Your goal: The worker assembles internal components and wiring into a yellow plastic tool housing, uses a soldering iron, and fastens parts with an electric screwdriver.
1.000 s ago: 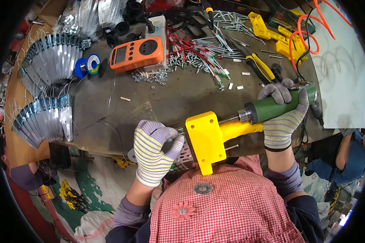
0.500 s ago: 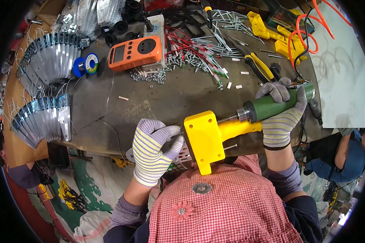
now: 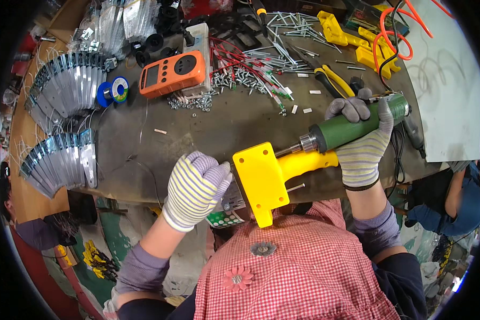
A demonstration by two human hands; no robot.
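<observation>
My right hand (image 3: 361, 154) wraps round a green power screwdriver (image 3: 352, 128), which points left. Its metal bit reaches the top right side of a yellow plastic housing with a handle (image 3: 260, 181). The end of that handle meets my right palm. At the housing's left edge is my left hand (image 3: 194, 186), with fingers curled and pinched; what the fingertips hold is hidden. A perforated metal plate (image 3: 232, 198) and a green piece with white dots (image 3: 224, 218) show between that hand and the housing. A long screw (image 3: 296, 186) sticks out of the housing's right side.
Fans of metal blades with wires (image 3: 64, 160) lie at left, near a solder spool (image 3: 113, 91). An orange meter (image 3: 173, 73), loose screws (image 3: 234, 77), yellow-handled pliers (image 3: 333, 80) and yellow housings (image 3: 373, 56) stretch across the back. An orange coiled hose (image 3: 381, 40) hangs at right.
My left hand has shifted slightly left and turned, with its fingers more curled. The housing and screwdriver have moved a little left, and more of the green dotted piece shows.
</observation>
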